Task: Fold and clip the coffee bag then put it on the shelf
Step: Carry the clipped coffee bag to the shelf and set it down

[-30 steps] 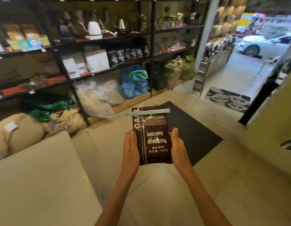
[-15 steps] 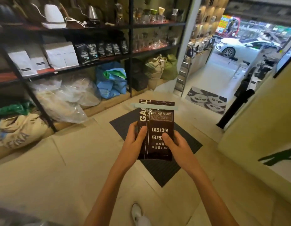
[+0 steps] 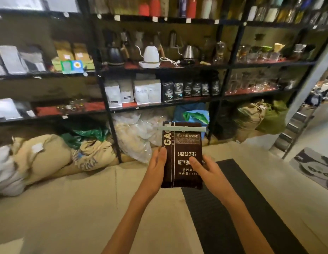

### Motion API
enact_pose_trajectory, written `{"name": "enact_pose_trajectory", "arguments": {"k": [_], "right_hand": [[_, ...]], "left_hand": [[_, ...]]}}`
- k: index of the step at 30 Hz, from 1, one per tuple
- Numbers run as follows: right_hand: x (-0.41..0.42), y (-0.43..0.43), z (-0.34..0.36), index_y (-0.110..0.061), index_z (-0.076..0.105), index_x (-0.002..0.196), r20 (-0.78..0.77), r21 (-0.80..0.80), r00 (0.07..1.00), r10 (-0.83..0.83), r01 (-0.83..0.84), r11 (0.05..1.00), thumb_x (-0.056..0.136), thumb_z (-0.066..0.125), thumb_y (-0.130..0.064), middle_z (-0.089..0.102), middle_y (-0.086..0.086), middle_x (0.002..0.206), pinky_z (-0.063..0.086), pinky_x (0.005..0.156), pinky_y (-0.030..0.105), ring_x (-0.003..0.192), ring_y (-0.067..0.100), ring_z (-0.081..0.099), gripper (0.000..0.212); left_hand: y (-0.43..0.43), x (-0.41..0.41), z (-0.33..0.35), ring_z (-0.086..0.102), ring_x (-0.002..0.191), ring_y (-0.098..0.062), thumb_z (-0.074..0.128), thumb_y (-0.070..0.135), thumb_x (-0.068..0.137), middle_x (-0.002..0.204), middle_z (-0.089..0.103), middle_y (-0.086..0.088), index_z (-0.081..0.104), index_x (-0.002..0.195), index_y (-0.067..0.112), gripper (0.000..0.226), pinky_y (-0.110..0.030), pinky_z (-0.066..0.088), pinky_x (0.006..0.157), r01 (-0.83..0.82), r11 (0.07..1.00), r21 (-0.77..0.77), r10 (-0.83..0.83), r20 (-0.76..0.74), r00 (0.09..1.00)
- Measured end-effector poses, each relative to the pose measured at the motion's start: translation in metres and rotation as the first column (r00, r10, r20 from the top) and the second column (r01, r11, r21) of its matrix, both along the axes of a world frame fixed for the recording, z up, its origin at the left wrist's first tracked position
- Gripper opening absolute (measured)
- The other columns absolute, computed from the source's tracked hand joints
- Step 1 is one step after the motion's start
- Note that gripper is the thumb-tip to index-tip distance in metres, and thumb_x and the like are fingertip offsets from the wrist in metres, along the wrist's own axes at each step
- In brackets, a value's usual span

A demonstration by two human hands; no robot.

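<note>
Both hands, left hand [image 3: 156,166] and right hand [image 3: 205,169], grip the clipped coffee bag [image 3: 183,156] upright, pale clip [image 3: 181,128] on top, probably to carry it steady toward the shelf [image 3: 159,105].

White kettle [image 3: 150,55] on its base beside a black kettle [image 3: 114,55]; below, white bags [image 3: 133,92] and small black bags [image 3: 190,88] in a row; burlap sacks [image 3: 54,156] heaped on the floor; dark mat [image 3: 233,208]; panda rug [image 3: 317,167] far right
</note>
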State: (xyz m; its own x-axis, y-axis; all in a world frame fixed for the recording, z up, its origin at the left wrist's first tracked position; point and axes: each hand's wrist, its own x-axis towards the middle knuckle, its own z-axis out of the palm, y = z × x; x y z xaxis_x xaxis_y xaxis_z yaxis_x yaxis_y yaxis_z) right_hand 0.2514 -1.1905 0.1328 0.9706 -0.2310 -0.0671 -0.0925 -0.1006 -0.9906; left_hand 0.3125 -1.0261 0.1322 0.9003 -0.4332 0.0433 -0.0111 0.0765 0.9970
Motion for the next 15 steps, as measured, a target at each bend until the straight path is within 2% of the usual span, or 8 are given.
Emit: {"name": "enact_pose_trajectory", "arguments": {"k": [3, 6, 8, 12, 15], "right_hand": [[0.064, 0.01, -0.008, -0.037, 0.057, 0.111, -0.002, 0.011, 0.994, 0.109, -0.109, 0.994, 0.092, 0.058, -0.035, 0.074, -0.011, 0.098, 0.057, 0.064, 0.014, 0.09, -0.001, 0.072, 0.019], [0.13, 0.025, -0.019, -0.027, 0.056, 0.125, -0.002, 0.018, 0.978, 0.208, -0.208, 0.978, 0.089, 0.059, -0.042, 0.073, -0.004, 0.11, 0.059, 0.077, 0.025, 0.097, 0.006, 0.072, 0.039], [0.176, 0.033, -0.028, -0.025, 0.055, 0.128, -0.004, 0.016, 0.96, 0.278, -0.278, 0.96, 0.086, 0.059, -0.047, 0.073, -0.003, 0.111, 0.059, 0.079, 0.028, 0.097, 0.008, 0.072, 0.047], [0.277, 0.05, -0.033, -0.029, 0.054, 0.128, 0.007, -0.021, 0.906, 0.423, -0.422, 0.906, 0.084, 0.058, -0.052, 0.072, -0.006, 0.114, 0.059, 0.08, 0.027, 0.098, 0.005, 0.072, 0.049], [0.351, 0.069, -0.029, -0.029, 0.057, 0.123, 0.035, -0.018, 0.859, 0.511, -0.511, 0.859, 0.086, 0.059, -0.047, 0.073, -0.007, 0.112, 0.059, 0.077, 0.023, 0.098, 0.006, 0.071, 0.041]], "left_hand": [[0.014, 0.052, -0.008, 0.069, 0.094, 0.0, 0.032, 0.046, 0.099, 0.115, 0.065, 0.003, 0.043, 0.13, 0.028, 0.038, -0.015, 0.057, 0.068, -0.106, 0.994, 0.012, 0.106, -0.025, 0.994], [0.03, 0.1, -0.016, 0.07, 0.092, -0.004, 0.035, 0.043, 0.1, 0.115, 0.066, 0.001, 0.042, 0.13, 0.027, 0.035, -0.016, 0.057, 0.067, -0.219, 0.975, 0.036, 0.22, -0.026, 0.975], [0.041, 0.136, -0.021, 0.07, 0.092, -0.004, 0.036, 0.042, 0.1, 0.115, 0.066, 0.0, 0.042, 0.132, 0.025, 0.036, -0.016, 0.057, 0.067, -0.287, 0.957, 0.042, 0.288, -0.024, 0.957], [0.058, 0.21, -0.026, 0.069, 0.086, 0.005, 0.039, 0.033, 0.102, 0.109, 0.064, 0.007, 0.042, 0.13, 0.026, 0.029, -0.013, 0.055, 0.065, -0.426, 0.905, 0.019, 0.426, -0.01, 0.905], [0.074, 0.263, -0.028, 0.069, 0.092, 0.002, 0.042, 0.029, 0.102, 0.11, 0.065, 0.011, 0.041, 0.129, 0.032, 0.027, -0.015, 0.056, 0.068, -0.527, 0.85, -0.02, 0.527, -0.022, 0.85]]}}
